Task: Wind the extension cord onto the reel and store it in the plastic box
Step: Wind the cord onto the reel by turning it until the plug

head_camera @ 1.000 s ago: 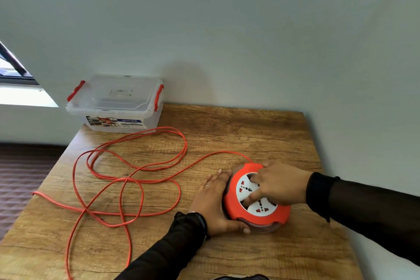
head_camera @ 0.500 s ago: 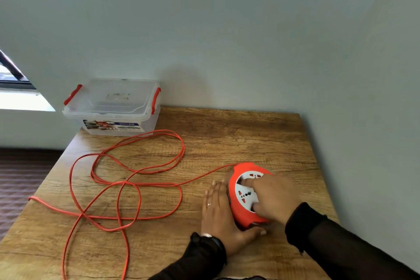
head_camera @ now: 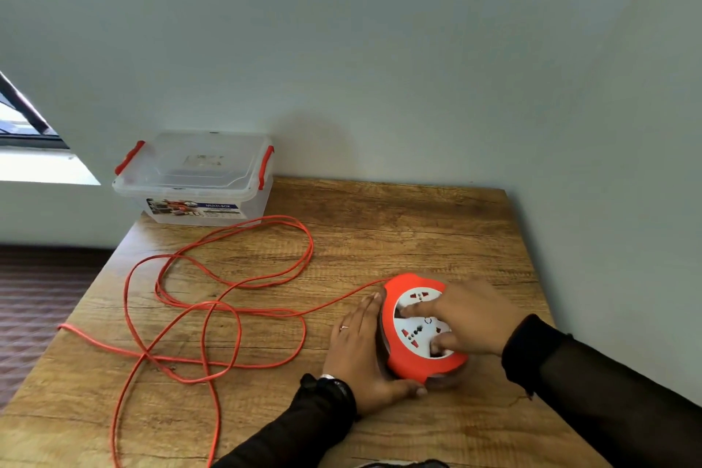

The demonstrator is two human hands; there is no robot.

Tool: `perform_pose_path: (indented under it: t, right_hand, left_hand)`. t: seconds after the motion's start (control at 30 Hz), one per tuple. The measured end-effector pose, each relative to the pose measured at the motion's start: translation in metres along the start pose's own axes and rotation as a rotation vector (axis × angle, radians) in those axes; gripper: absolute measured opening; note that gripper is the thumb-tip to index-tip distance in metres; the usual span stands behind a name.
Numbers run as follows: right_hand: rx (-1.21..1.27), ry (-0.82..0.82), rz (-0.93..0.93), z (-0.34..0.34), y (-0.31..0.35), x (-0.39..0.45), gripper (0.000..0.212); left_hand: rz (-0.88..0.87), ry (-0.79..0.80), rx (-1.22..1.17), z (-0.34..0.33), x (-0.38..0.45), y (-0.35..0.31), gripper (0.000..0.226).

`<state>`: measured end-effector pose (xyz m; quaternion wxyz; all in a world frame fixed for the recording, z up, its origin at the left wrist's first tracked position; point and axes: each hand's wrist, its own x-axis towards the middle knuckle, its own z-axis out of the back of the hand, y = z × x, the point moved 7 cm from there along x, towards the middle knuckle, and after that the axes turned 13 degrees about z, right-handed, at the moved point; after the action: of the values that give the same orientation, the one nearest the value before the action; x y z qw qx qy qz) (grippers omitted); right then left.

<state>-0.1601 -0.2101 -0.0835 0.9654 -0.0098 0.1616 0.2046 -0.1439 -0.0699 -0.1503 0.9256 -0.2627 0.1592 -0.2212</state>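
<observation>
The reel (head_camera: pixel 419 327) is seen lying flat on the tabletop (head_camera: pixel 399 224) at the lower right of centre of the frame, its white socket face turned upward; the extension cord (head_camera: pixel 235 312) is led out from the reel's upper left edge and is spread in loose, crossing loops over the left half of the tabletop, with one strand carried past the left edge and others running out of the bottom of the frame; most of the cord is judged to be still unwound. The left hand (head_camera: pixel 361 350) is laid against the reel's left side, fingers straight and together, the thumb hooked under the near edge, so the body is steadied rather than gripped; the right hand (head_camera: pixel 471 319) is set on top from the right, its fingertips (head_camera: pixel 408 312) pressed onto the white face, the grip being curved and narrow; the turning is judged to fall to it. The plastic box (head_camera: pixel 197 179), lid on, stands at the upper left, well apart from both hands.
</observation>
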Motion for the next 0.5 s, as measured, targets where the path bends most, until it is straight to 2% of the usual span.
perform_pose_path:
  t: [0.13,0.3,0.4,0.5]
  right_hand:
    - [-0.034,-0.091,-0.087,0.001,0.005,0.000,0.065]
    - [0.065,-0.184,-0.474,-0.010,0.009,-0.003,0.061]
    - [0.248,-0.200,-0.661,-0.016,0.000,-0.006,0.049]
    - [0.557,-0.133,-0.695,-0.028,-0.011,-0.007,0.029]
  left_hand:
    - [0.041,-0.044,-0.013,-0.001,-0.003,-0.001,0.137]
    - [0.071,-0.055,-0.028,-0.001,-0.004,-0.004,0.138]
    - [0.082,-0.054,-0.033,-0.002,-0.004,-0.003,0.139]
    - [0.087,-0.056,-0.036,-0.002,-0.004,-0.002,0.140]
